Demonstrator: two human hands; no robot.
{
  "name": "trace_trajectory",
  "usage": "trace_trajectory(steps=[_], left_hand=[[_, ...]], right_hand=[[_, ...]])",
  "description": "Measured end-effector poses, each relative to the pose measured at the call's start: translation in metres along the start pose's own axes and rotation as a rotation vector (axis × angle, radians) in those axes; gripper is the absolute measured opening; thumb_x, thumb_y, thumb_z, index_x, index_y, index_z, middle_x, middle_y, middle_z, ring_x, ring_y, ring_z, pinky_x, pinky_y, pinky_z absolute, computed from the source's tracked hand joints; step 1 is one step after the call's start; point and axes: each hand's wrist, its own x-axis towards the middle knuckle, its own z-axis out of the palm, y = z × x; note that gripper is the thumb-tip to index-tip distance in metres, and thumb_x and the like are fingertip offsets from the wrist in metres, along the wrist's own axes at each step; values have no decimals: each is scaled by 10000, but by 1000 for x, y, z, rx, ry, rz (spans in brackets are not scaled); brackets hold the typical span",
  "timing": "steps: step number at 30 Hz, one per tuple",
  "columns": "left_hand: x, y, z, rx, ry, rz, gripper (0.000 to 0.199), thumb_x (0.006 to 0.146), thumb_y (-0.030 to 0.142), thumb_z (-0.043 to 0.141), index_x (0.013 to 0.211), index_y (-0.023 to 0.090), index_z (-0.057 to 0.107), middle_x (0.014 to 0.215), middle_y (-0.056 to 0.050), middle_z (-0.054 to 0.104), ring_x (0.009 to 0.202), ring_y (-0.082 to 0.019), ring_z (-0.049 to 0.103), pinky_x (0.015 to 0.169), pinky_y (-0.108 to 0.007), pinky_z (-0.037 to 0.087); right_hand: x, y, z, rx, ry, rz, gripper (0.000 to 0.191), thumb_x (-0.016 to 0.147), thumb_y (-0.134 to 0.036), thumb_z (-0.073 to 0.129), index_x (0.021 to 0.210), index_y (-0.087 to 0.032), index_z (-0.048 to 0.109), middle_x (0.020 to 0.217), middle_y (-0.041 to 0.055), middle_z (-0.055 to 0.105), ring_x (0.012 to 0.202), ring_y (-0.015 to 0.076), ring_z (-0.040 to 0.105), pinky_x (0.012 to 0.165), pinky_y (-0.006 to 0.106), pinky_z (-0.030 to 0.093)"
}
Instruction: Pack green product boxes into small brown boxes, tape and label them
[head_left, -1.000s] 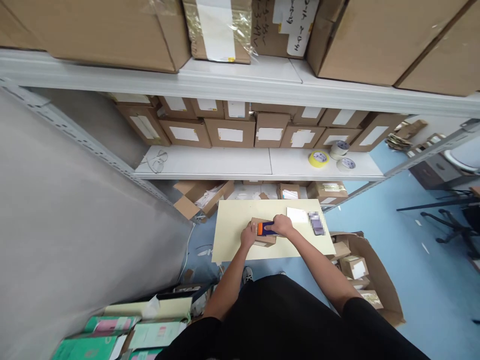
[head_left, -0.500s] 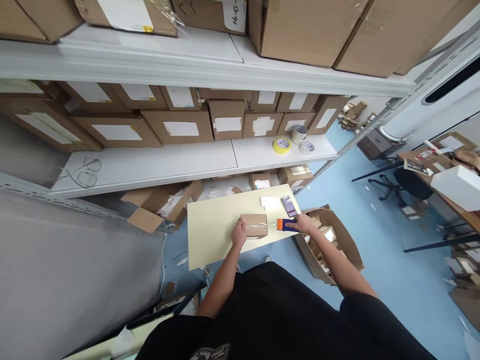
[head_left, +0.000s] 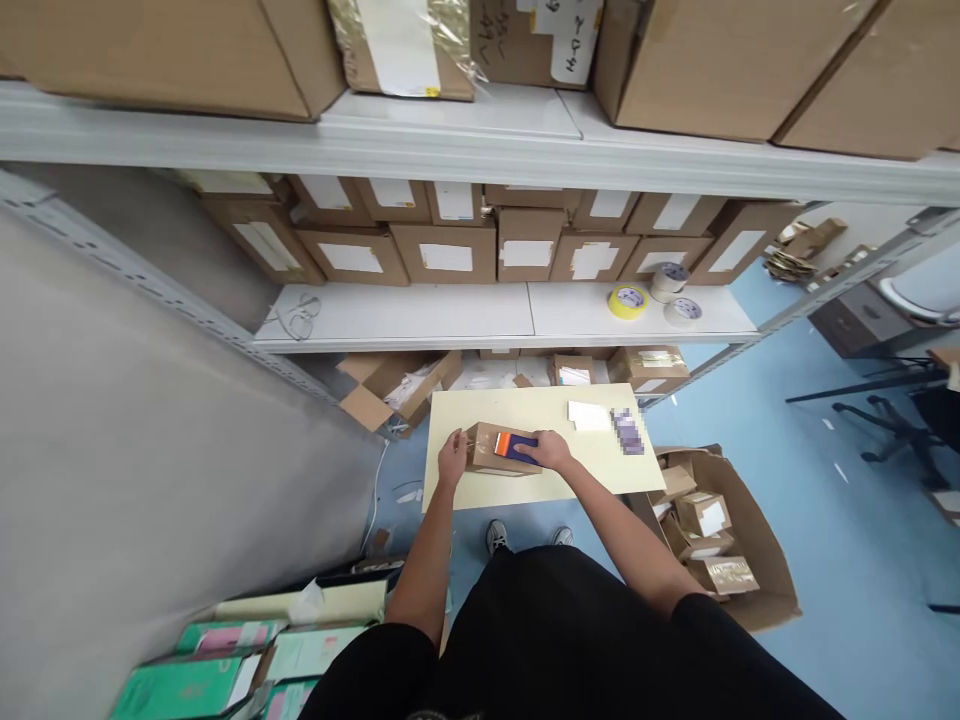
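A small cardboard box (head_left: 484, 460) lies on the pale yellow tabletop (head_left: 450, 405). My left hand (head_left: 452, 458) is against its left end, fingers bent around the edge. In my right hand (head_left: 551, 450) is a dark blue and orange tape dispenser (head_left: 516, 447), and its orange end rests over the top of the box. The roll inside the dispenser cannot be made out. Right of the box lie a white paper (head_left: 589, 416) and a phone-like object (head_left: 627, 431), blurred out.
Behind the tabletop a white shelf (head_left: 405, 312) holds boxes, a yellow tape roll (head_left: 628, 301) and pale tape rolls (head_left: 683, 312). A large carton (head_left: 776, 570) with several small boxes stands on the floor at the right. An open box (head_left: 367, 405) sits at the back left.
My right hand has brought the tape dispenser leftward onto the box; before, clear tape stretched between them. The box now sits at a slight angle. The view has shifted left.
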Motion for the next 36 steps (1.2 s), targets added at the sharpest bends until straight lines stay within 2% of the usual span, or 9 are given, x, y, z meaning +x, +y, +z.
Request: trace_trajectory(steps=[2, 5, 8, 11, 17, 23, 30, 33, 36], left_hand=[[-2, -2, -2, -46, -53, 18, 513, 1031, 526, 476, 1398, 211, 646, 1430, -108, 678, 1323, -250, 635, 1148, -381, 461], [-6, -7, 4, -30, -74, -51, 549, 1028, 557, 477, 1428, 211, 626, 1488, -110, 632, 1373, -254, 600, 1154, -381, 456], [-10, -14, 16, -16, -62, -110, 595, 1034, 562, 461, 1501, 206, 556, 1524, -116, 597, 1410, -247, 569, 1152, -371, 458], [-15, -17, 36, -29, -65, -112, 616, 1041, 562, 442, 1554, 223, 494, 1515, -107, 607, 1381, -230, 598, 1143, -355, 467], [-36, 2, 99, 25, -172, -75, 650, 1047, 557, 428, 1600, 217, 423, 1445, -124, 665, 1313, -265, 650, 1105, -400, 504], [-60, 21, 149, 152, -253, -13, 634, 1076, 515, 323, 1619, 194, 382, 1438, -143, 665, 1301, -280, 651, 1090, -402, 505], [-62, 29, 158, 220, -314, 36, 652, 1076, 506, 325, 1629, 160, 360, 1435, -178, 658, 1293, -314, 652, 1109, -434, 482], [-59, 27, 157, 204, -315, 49, 655, 1073, 520, 335, 1625, 168, 368, 1438, -172, 657, 1299, -310, 649, 1113, -435, 484], [-51, 20, 151, 158, -325, 41, 633, 1069, 515, 350, 1612, 193, 395, 1460, -142, 649, 1336, -288, 626, 1135, -418, 474]], right_hand=[[8, -28, 5, -47, -30, -15, 670, 919, -794, 524, 1092, -207, 797, 1089, 132, 797, 1005, 255, 738, 752, 273, 488], [13, -53, 10, -111, -78, -13, 663, 924, -775, 529, 1111, -196, 792, 1127, 139, 789, 1033, 255, 742, 779, 278, 511], [13, -58, 11, -155, -108, -2, 574, 969, -682, 523, 1133, -198, 784, 1155, 127, 787, 1057, 239, 742, 796, 269, 520], [11, -46, 7, -172, -136, 22, 538, 978, -638, 531, 1127, -187, 785, 1154, 132, 789, 1071, 242, 742, 792, 265, 525], [-2, 9, -8, -194, -127, 142, 559, 954, -627, 583, 1149, -142, 780, 1193, 187, 773, 1077, 274, 745, 803, 284, 535], [-44, 94, -32, -185, -121, 225, 523, 948, -623, 601, 1102, -163, 796, 1168, 166, 780, 1078, 270, 734, 815, 286, 515], [-100, 189, -51, -196, -114, 363, 503, 954, -617, 613, 1055, -162, 804, 1107, 184, 786, 1007, 284, 737, 758, 294, 479], [-107, 203, -54, -180, -112, 400, 514, 940, -626, 631, 1052, -158, 810, 1083, 193, 787, 963, 287, 739, 736, 299, 467], [-105, 197, -58, -162, -105, 393, 501, 932, -623, 645, 1022, -161, 817, 1061, 179, 791, 956, 280, 733, 737, 294, 453]])
